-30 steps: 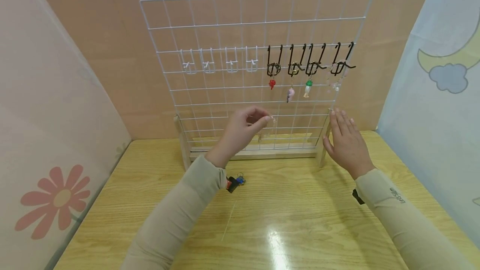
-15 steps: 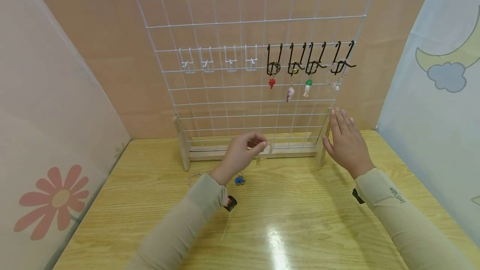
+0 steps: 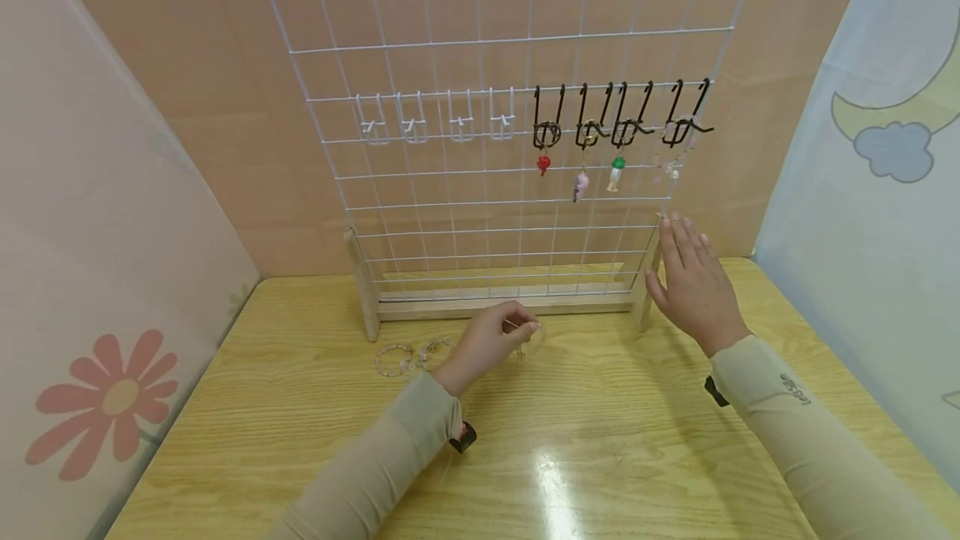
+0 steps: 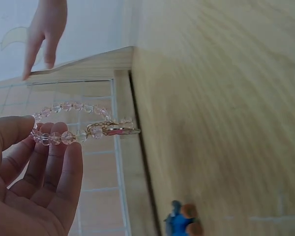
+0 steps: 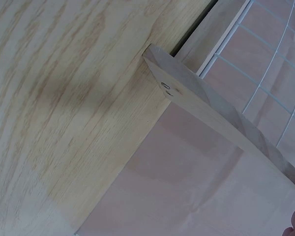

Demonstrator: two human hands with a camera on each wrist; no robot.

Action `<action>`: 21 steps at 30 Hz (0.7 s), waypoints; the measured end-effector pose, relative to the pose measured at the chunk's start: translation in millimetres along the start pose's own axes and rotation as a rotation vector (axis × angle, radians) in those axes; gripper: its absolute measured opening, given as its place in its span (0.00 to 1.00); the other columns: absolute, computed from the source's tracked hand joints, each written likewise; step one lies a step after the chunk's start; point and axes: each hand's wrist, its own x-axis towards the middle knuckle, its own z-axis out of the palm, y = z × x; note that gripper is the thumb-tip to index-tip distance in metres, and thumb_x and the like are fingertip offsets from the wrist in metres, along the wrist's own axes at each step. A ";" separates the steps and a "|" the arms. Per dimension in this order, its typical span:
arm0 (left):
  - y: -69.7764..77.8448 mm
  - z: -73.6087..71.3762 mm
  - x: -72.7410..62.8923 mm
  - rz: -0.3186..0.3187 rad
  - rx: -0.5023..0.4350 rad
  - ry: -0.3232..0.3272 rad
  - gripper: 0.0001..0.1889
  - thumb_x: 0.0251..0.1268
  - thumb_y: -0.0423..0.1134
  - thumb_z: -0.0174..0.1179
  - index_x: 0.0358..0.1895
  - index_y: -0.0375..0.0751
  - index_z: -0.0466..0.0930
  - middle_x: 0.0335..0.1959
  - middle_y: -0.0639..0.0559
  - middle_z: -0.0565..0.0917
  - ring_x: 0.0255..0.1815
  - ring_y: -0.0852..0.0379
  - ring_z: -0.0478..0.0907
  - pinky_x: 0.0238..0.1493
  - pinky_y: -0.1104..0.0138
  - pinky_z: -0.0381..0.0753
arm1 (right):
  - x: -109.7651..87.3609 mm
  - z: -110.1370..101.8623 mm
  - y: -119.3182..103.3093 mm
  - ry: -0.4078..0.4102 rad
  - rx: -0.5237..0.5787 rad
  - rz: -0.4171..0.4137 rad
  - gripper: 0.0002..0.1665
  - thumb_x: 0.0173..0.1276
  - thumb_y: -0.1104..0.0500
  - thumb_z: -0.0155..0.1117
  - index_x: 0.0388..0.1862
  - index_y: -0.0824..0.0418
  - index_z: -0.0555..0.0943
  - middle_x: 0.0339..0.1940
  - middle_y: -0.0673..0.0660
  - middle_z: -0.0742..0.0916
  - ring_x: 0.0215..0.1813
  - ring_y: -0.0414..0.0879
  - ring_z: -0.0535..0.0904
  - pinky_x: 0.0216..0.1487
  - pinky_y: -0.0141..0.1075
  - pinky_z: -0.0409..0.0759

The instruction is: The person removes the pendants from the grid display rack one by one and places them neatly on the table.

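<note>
My left hand pinches a bracelet between thumb and fingers, low in front of the rack's base. It has clear and pale pink beads, and a charm on a gold chain hangs from it. Straight-fingered, my right hand rests against the right wooden post of the white wire grid rack. In the left wrist view a small blue and orange trinket lies on the table; my left arm hides it in the head view. Two beaded bracelets, a pink one and another, lie left of that hand.
White hooks line the left of the grid and black hooks the right. From the black ones hang a red charm, a pink-purple charm, a green-and-white charm and a beaded bracelet. Patterned panels flank the table.
My left hand has moved down from before the grid toward the table, carrying the bracelet. The two table bracelets have come into view, while the blue trinket is now covered. My right hand stays put.
</note>
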 end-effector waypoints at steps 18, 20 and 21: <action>-31.3 8.3 3.6 -0.116 -0.059 -0.018 0.07 0.76 0.36 0.58 0.46 0.38 0.84 0.38 0.45 0.85 0.37 0.52 0.83 0.35 0.63 0.84 | 0.7 -2.3 -2.4 -0.001 0.002 -0.001 0.47 0.69 0.58 0.60 0.79 0.75 0.52 0.78 0.75 0.61 0.78 0.69 0.57 0.78 0.56 0.51; -32.0 7.3 4.8 -0.127 -0.035 -0.007 0.07 0.76 0.36 0.58 0.45 0.37 0.84 0.38 0.45 0.86 0.37 0.51 0.83 0.34 0.65 0.82 | 0.8 -2.4 -2.5 0.000 0.006 -0.003 0.48 0.69 0.58 0.60 0.80 0.75 0.51 0.78 0.74 0.61 0.79 0.68 0.57 0.78 0.56 0.51; -32.1 6.9 5.5 -0.132 -0.016 0.002 0.07 0.76 0.36 0.59 0.45 0.37 0.84 0.38 0.46 0.85 0.38 0.52 0.83 0.34 0.67 0.82 | 0.9 -2.4 -2.5 0.003 0.008 -0.004 0.48 0.68 0.58 0.60 0.79 0.75 0.52 0.78 0.74 0.61 0.78 0.69 0.57 0.78 0.56 0.51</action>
